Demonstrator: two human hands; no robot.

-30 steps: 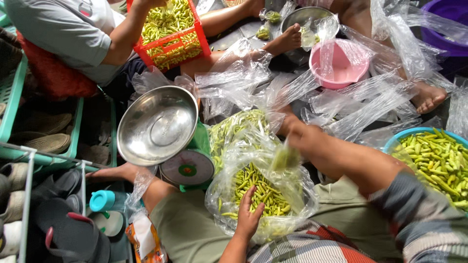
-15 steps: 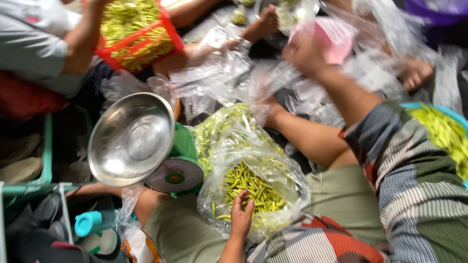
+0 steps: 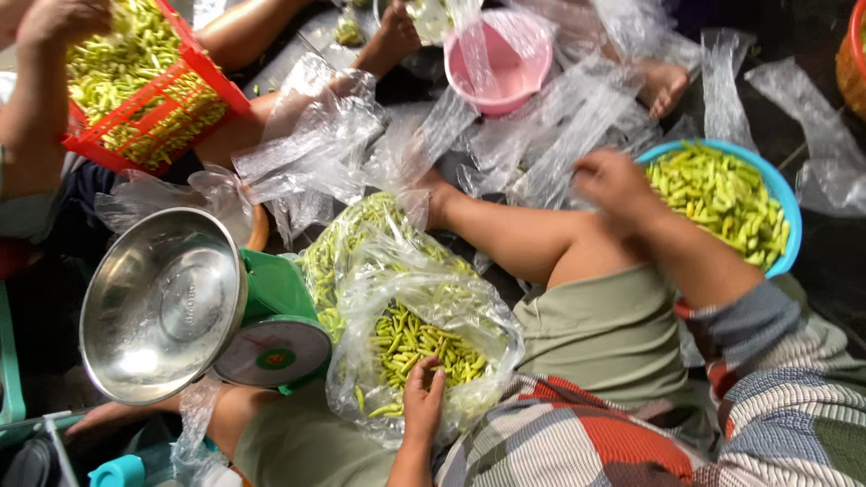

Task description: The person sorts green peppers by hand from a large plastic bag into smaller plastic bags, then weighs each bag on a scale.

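A clear plastic bag partly filled with green chillies stands open in front of my lap. My left hand grips its near rim, fingers reaching inside over the chillies. My right hand hovers to the right above my bent knee, at the left edge of a blue basin heaped with green chillies. Its fingers are curled and blurred, so I cannot tell whether it holds anything. A second bag of chillies lies behind the first.
A green scale with a steel pan stands at the left. Loose clear bags litter the floor. A pink bucket sits at the back. Another person's hand rests on a red basket of chillies. A bare foot shows beyond.
My right hand left the open bag, swung up toward the pink bucket, then came across to the blue basin. My left hand stayed on the bag's rim.
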